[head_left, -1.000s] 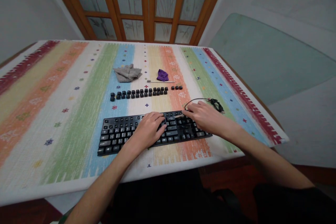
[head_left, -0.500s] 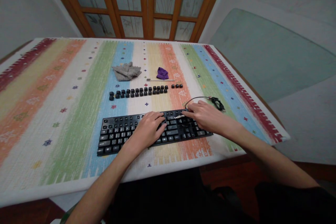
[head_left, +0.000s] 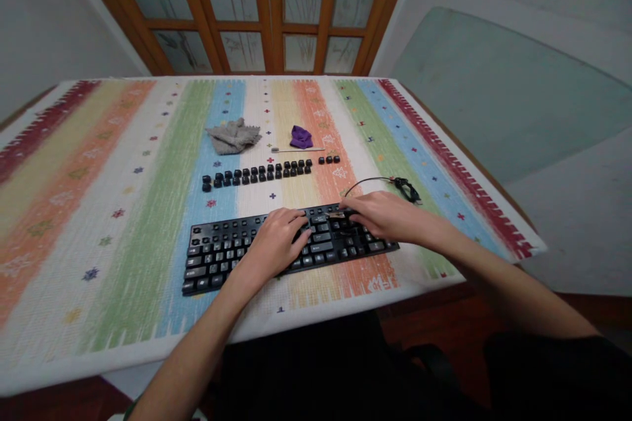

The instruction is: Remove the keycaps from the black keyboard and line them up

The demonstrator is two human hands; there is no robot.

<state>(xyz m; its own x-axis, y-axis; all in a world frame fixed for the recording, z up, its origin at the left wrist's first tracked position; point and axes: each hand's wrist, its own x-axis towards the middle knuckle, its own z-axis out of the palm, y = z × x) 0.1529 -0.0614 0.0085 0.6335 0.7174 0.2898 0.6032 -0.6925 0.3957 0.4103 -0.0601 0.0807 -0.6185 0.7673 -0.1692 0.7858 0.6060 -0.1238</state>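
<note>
A black computer keyboard (head_left: pixel 212 256) lies in front of me, with its top rows partly stripped of keycaps. My left hand (head_left: pixel 276 237) rests flat over its middle, fingers stretched out and thumb apart. Over the right part of the keyboard, my right hand (head_left: pixel 378 214) grips a slim, shiny metal tool (head_left: pixel 336 215). The tool points left, its tip close to the top-row keys; its exact kind is too small to make out. Beyond the keyboard, removed keycaps (head_left: pixel 261 174) stand in two lines, with a few more keycaps (head_left: pixel 329 160) to their right.
A grey cloth (head_left: pixel 234 137) and a purple cloth (head_left: pixel 301 137) lie farther back, with a thin brush (head_left: pixel 296 150) in front of them. The keyboard's coiled cable (head_left: pixel 405 189) sits at the right. A striped tablecloth (head_left: pixel 148 243) covers the table.
My right hand has turned a little and shifted slightly left, the metal tool moving with it along the top rows. My left hand stays in place. The view has shifted slightly.
</note>
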